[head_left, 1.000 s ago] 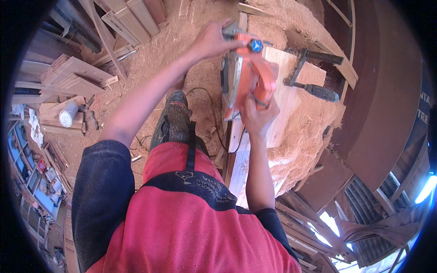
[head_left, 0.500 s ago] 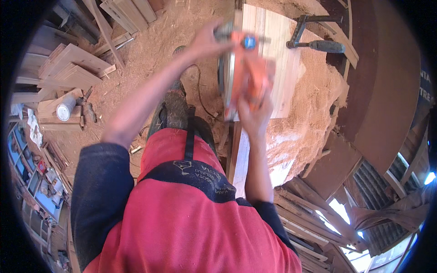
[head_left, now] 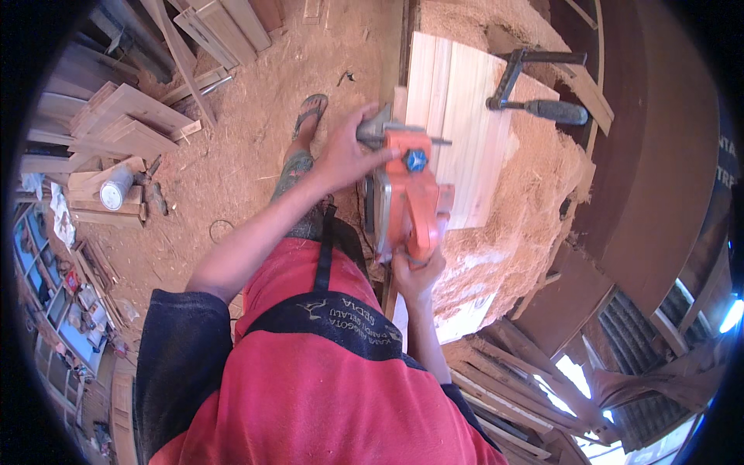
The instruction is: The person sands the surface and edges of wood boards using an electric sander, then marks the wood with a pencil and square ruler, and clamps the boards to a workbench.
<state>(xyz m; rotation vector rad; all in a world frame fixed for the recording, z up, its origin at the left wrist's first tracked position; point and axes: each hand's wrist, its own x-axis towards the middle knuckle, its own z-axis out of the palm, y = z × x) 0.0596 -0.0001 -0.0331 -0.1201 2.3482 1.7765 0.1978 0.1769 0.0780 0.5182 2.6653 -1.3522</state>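
An orange electric hand planer point(head_left: 399, 203) with a blue knob point(head_left: 416, 160) lies along the left edge of the pale wooden boards point(head_left: 457, 116). My right hand point(head_left: 419, 271) is closed around its rear handle. At the far end, my left hand point(head_left: 349, 157) grips the side of the same planer by a grey part, thumb reaching toward the knob. The boards lie side by side on a bench heaped with shavings; the planer hides part of their left edge.
A dark bar clamp point(head_left: 559, 111) stands at the boards' right side. Wood shavings point(head_left: 535, 201) cover the bench and floor. Stacked planks point(head_left: 124, 116) and a white can point(head_left: 116, 188) sit at left. My sandalled foot point(head_left: 311, 112) is left of the bench.
Both hands have drawn the planer toward me along the boards, baring more of their far end. My foot, partly hidden earlier, now shows clearly.
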